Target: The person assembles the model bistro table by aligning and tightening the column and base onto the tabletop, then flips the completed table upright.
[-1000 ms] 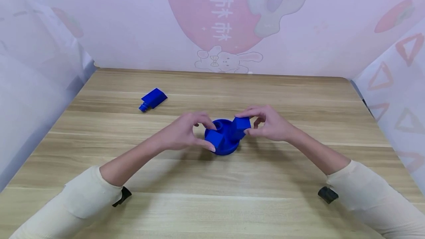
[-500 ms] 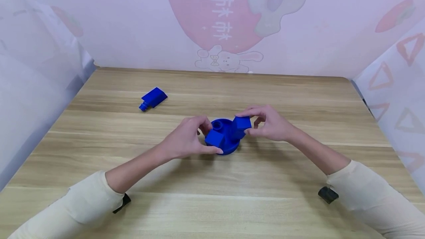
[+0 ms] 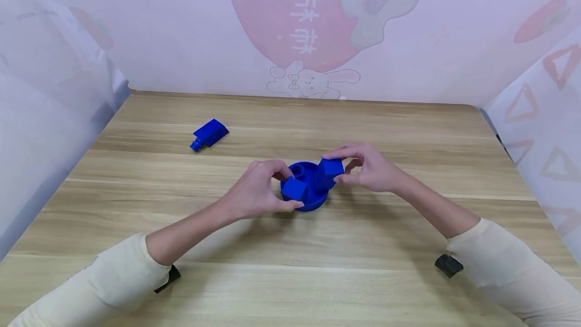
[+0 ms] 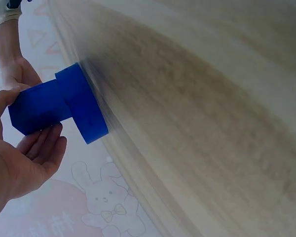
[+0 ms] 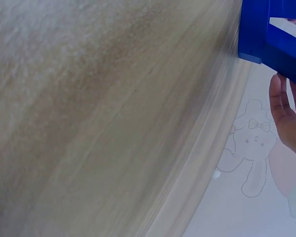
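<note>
In the head view a round blue base (image 3: 313,202) with a raised rim lies on the wooden table. Two blue blocks with angular tops stand on it, and a round socket (image 3: 297,171) shows at its back left. My left hand (image 3: 256,193) holds the left block (image 3: 293,189) between thumb and fingers. The right block (image 3: 330,167) is pinched near its top by my right hand (image 3: 372,170). From the left wrist, the near block (image 4: 37,108) juts from the base (image 4: 84,106), thumb on one side and fingers on the other. The blocks' lower ends are hidden.
Another blue block (image 3: 211,133) with a ridged, narrower end lies on its side at the back left of the table (image 3: 290,276). A pale printed curtain (image 3: 181,29) stands behind the table and along both sides.
My left hand's thumb has shifted rightward along the front of the left block, its fingers have drawn back, and the block has turned slightly. The right hand stays at its block.
</note>
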Demonstrator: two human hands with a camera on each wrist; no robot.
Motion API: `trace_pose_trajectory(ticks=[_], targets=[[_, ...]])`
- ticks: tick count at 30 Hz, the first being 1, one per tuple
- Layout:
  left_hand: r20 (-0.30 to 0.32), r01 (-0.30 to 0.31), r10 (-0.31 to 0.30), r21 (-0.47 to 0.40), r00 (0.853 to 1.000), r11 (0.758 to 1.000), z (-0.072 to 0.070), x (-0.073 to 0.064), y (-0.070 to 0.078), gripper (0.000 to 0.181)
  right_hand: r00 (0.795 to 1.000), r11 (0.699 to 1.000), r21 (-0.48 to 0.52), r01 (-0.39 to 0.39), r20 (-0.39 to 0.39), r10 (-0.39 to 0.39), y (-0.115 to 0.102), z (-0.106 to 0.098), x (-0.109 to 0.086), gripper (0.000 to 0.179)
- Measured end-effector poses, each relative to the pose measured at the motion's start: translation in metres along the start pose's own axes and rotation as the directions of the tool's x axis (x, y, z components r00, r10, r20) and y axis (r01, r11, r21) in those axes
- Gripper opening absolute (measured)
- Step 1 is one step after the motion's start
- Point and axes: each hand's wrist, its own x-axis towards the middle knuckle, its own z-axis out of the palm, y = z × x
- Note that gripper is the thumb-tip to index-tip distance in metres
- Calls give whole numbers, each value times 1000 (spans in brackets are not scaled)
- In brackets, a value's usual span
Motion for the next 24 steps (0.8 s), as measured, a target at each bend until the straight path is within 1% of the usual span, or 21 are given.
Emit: trace_pose_trajectory(ticks=[6,10,16,24], targets=[[-5,36,-36,-25,999,999,0,-2,1,40,1000,1000,6,-3,-1,3,-1,0,0,45],[-7,48,-49,-38,999,998,-1,-2,0,40,1000,1000,11,0,-5,0,-1,0,0,46],[-4,43,-43,-22,999,999,-2,-2,1,40,1000,1000,16,1,-5,-1,-1,-1,0,45],[-16,35,-36,-40,999,999,0,-3,-1,40,1000,1000,31,-2,-9,2,-1,-1,0,46]])
